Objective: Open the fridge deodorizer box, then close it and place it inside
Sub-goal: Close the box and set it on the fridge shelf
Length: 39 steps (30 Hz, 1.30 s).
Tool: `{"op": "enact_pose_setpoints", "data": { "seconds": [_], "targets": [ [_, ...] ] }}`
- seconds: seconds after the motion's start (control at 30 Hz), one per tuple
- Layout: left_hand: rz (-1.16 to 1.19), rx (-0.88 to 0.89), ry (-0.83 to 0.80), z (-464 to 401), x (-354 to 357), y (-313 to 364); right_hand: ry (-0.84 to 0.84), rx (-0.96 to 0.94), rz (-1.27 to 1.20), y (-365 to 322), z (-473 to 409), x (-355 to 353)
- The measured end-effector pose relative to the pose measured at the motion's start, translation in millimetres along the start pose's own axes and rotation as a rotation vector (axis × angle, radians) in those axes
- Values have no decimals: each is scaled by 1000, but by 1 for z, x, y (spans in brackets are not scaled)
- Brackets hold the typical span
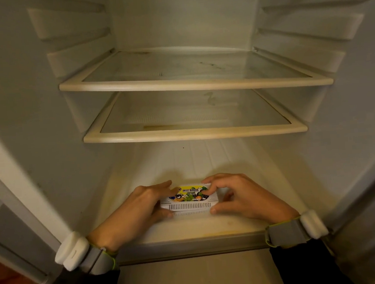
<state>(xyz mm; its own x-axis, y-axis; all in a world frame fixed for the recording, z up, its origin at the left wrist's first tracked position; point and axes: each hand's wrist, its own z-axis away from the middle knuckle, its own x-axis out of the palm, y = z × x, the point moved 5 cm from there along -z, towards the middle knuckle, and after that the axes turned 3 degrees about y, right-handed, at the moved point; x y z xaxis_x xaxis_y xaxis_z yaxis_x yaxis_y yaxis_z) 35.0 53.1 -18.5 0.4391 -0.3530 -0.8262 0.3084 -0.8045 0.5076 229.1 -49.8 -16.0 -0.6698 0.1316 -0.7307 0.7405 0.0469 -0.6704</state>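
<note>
While both of your hands are on the box (189, 200), it sits on the fridge floor (212, 229), about in the middle between the side walls and nearer to the front edge than to the back.

Your left hand (142, 205) covers the left end of the box. Its fingers (163, 186) lie almost flat along the far side and the thumb comes under the near side, so the hand is half closed around that end.

In the middle, the colourful label (190, 192) faces up and the vent slots (190, 206) face you. The box looks closed, but I cannot tell if the lid is fully clicked.

Your right hand (241, 196) is curled on the right end. Its fingertips (205, 193) press on the label and the thumb (215, 210) is at the near bottom edge, so it pinches the box.

What can go wrong, as I judge it: if you pull the lid only at one end, the box may tilt or slide on the smooth floor towards the front edge and fall out. If the lid opens suddenly, the filling may spill. If you close it without an even press on both ends, one side may stay unlatched and open later.

Above, two shelves (195, 135) are empty.
</note>
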Motion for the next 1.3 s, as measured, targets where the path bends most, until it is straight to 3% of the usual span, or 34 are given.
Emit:
{"op": "enact_pose_setpoints", "data": {
  "seconds": [0.23, 0.7, 0.97, 1.3],
  "targets": [
    [-157, 43, -42, 8, 11, -2, 35, 15, -55, 9, 4, 5],
    [-125, 30, 69, 15, 19, -9, 105, 11, -145, 11, 8, 8],
    [-116, 25, 44, 22, 25, -15, 87, 37, -181, 13, 5, 10],
    [-323, 61, 61, 32, 20, 1, 84, 57, -199, 15, 4, 13]
  ]
}}
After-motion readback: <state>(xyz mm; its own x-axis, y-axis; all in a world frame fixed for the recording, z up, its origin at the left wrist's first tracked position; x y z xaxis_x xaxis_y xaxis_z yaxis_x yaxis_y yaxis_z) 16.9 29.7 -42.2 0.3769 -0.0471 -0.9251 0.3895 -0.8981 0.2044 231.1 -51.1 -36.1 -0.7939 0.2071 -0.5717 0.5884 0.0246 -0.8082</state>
